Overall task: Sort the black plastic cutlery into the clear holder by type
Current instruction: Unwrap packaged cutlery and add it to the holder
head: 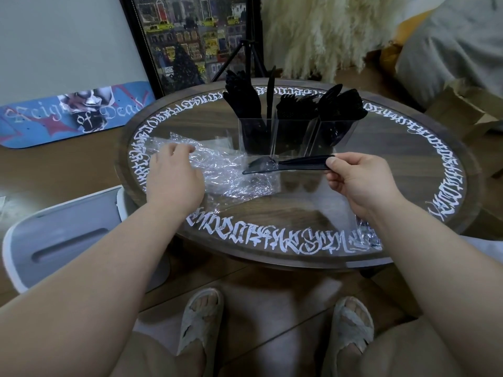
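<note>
My right hand (pixel 356 180) pinches the handle end of a black plastic fork (pixel 288 164), held level above the table with its tines pointing left, partly inside a clear wrapper. My left hand (pixel 174 178) rests on a heap of crumpled clear wrappers (pixel 231 172), fingers curled into the film. Behind them stands the clear holder (pixel 296 134) with three compartments. Black cutlery fills each: knives on the left (pixel 242 102), forks in the middle (pixel 296 107), spoons on the right (pixel 343 102).
The round wooden table (pixel 408 159) has a glass top with white lettering around its rim. One more wrapped piece (pixel 367 232) lies by my right forearm. A white stool (pixel 68 235) stands at the left, a skateboard deck (pixel 73 112) and framed picture behind.
</note>
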Demonstrator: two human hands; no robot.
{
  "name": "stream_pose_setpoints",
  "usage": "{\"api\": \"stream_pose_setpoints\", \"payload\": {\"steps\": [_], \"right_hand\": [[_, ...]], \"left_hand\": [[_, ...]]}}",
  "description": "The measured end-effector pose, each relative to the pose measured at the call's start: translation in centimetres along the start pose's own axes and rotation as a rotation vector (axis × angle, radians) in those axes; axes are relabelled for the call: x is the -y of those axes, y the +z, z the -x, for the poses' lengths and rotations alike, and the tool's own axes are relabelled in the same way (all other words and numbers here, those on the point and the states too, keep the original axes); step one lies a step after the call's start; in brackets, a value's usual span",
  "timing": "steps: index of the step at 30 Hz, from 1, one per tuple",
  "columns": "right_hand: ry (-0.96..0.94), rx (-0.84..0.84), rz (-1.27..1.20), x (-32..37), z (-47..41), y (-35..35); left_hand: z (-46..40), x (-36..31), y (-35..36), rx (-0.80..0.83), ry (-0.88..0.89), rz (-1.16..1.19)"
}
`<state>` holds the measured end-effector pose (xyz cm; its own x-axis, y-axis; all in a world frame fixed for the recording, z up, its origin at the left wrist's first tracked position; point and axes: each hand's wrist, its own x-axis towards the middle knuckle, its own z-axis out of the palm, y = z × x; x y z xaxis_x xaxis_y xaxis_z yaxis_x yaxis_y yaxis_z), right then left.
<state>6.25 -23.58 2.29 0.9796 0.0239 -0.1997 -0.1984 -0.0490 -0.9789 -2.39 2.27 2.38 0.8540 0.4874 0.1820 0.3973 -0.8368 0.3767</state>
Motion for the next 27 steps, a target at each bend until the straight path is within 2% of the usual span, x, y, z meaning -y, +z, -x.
{"api": "stream_pose_setpoints", "payload": {"steps": [2, 3, 6, 8, 10, 15, 17, 19, 21, 24, 27], "right_hand": [[-0.005, 0.003, 0.017, -0.2, 0.1, 0.4], [-0.007, 0.005, 0.018, -0.2, 0.1, 0.6], [-0.018, 0.005, 0.032, -0.2, 0.2, 0.9], [-0.035, -0.010, 0.067, -0.1, 0.3, 0.6], [-0.061, -0.053, 0.091, 0.0, 0.3, 0.0], [-0.144, -0.194, -0.009, 1.1, 0.6, -2.6], [-0.161, -0.210, -0.055, 1.3, 0.9, -3.4], [-0.169, -0.194, -0.075, 1.3, 1.2, -3.6], [-0.179, -0.170, -0.073, 1.2, 1.5, -3.4], [-0.169, -0.096, -0.100, 1.1, 2.1, -2.5], [-0.131, 0.053, -0.106, 1.1, 2.7, -1.9]], "left_hand": [[0.5, -1.0, 0.1, -0.015, 0.159, 0.052], [0.9, -1.6, 0.3, 0.028, 0.255, 0.069], [1.7, -2.7, 1.5, 0.318, 0.410, 0.042], [1.8, -2.6, 2.3, 0.484, 0.398, -0.035], [1.6, -2.3, 2.8, 0.553, 0.372, -0.113], [1.1, -1.9, 3.7, 0.597, 0.321, -0.276], [1.0, -2.5, 3.7, 0.518, 0.292, -0.291], [1.1, -3.9, 3.3, 0.360, 0.304, -0.186], [1.6, -6.0, 2.6, 0.278, 0.292, 0.081], [2.5, -8.9, 1.7, 0.372, 0.095, 0.516], [2.1, -10.3, 2.0, 0.405, -0.212, 0.940]]}}
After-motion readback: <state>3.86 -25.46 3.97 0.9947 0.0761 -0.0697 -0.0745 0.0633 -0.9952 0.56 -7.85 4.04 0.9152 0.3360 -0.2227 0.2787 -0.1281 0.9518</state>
